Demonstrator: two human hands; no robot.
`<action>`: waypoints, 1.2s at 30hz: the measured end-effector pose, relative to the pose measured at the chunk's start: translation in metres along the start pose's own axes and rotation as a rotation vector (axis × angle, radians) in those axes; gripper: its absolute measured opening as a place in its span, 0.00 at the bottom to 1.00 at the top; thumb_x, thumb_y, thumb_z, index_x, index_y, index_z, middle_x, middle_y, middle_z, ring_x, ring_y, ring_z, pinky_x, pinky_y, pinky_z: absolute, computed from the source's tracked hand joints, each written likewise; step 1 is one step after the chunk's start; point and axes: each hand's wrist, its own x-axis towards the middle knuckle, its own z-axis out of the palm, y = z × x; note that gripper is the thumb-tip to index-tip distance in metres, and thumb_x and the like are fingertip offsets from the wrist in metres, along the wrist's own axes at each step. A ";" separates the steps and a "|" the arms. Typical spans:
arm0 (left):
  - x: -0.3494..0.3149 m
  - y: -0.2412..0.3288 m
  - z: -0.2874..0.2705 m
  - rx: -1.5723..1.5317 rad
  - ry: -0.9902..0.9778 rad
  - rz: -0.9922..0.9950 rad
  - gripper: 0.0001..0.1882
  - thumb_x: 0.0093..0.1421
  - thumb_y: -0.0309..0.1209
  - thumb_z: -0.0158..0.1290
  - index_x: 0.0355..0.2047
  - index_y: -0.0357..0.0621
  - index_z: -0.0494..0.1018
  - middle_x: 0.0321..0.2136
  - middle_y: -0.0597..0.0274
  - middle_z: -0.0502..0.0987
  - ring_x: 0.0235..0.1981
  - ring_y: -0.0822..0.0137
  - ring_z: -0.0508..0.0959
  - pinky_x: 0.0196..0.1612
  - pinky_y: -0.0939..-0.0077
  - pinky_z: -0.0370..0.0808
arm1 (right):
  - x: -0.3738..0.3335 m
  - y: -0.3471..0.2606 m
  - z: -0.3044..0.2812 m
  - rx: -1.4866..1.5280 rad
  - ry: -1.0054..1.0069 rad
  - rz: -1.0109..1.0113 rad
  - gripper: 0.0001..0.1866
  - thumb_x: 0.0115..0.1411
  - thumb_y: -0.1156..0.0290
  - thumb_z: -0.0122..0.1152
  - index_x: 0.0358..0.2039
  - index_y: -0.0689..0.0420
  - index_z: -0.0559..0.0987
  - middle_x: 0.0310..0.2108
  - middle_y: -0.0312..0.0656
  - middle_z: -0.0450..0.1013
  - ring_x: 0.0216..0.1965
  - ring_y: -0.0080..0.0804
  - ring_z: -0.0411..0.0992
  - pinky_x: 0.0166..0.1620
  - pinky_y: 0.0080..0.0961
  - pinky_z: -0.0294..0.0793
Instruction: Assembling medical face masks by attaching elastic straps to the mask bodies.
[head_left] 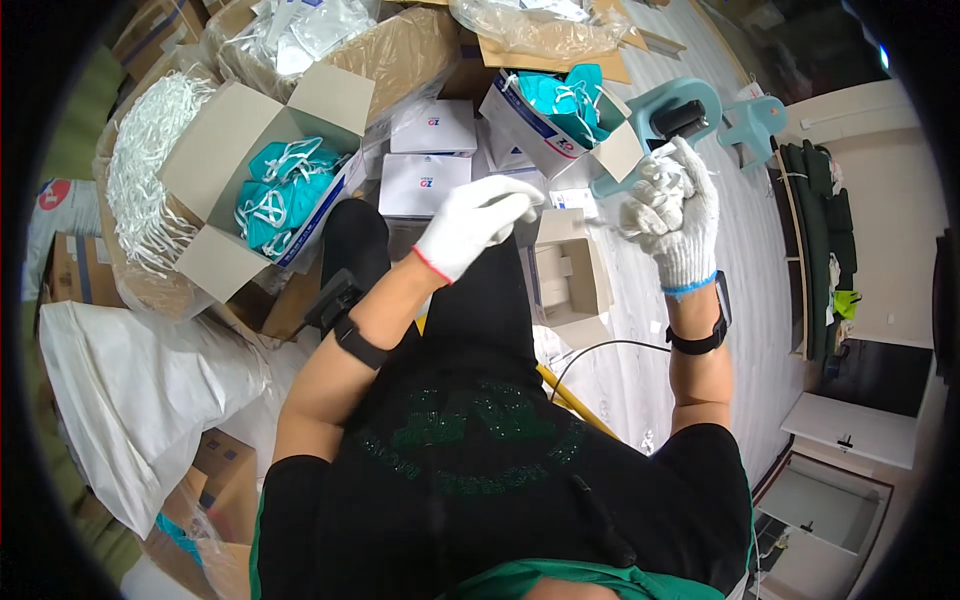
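Note:
My left hand [475, 225], in a white glove with a red cuff, hovers above my lap near two stacked white boxes [425, 185]. Its fingers are loosely bent and apart from the thumb, with nothing visible between them. To the right, my right hand [675, 220] is raised in a white knit glove with a blue cuff. Those fingers are curled closed; whether a white thing is in them, I cannot make out. An open carton of teal face masks [285, 195] with white straps stands at my left. Another mask box [545, 125] tilts ahead of me.
An open, upright small carton [565, 270] sits on the floor between my hands. White straps [155, 165] heap at the far left beside a white sack [150, 385]. Light-blue plastic stools [680, 100] stand beyond my right hand. A black cable [610, 345] crosses the floor.

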 end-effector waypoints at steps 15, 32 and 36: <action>-0.023 -0.014 0.014 0.122 -0.357 -0.137 0.17 0.67 0.39 0.44 0.26 0.40 0.67 0.17 0.67 0.66 0.19 0.76 0.64 0.26 0.80 0.64 | 0.011 0.019 -0.002 -0.028 0.059 0.036 0.15 0.63 0.60 0.51 0.25 0.56 0.72 0.15 0.37 0.67 0.09 0.22 0.60 0.09 0.20 0.55; -0.009 0.006 0.052 0.136 0.300 0.217 0.17 0.69 0.39 0.41 0.36 0.38 0.73 0.18 0.73 0.64 0.17 0.83 0.60 0.20 0.87 0.55 | 0.007 0.063 0.008 -0.380 0.070 0.051 0.17 0.61 0.64 0.56 0.17 0.49 0.66 0.11 0.28 0.55 0.09 0.19 0.48 0.15 0.19 0.44; -0.003 -0.001 0.057 0.500 0.353 0.413 0.15 0.70 0.36 0.40 0.35 0.39 0.71 0.19 0.73 0.65 0.20 0.81 0.63 0.24 0.86 0.60 | 0.002 0.067 0.004 -0.623 0.078 -0.017 0.15 0.61 0.61 0.57 0.19 0.50 0.69 0.14 0.30 0.61 0.11 0.19 0.54 0.15 0.19 0.48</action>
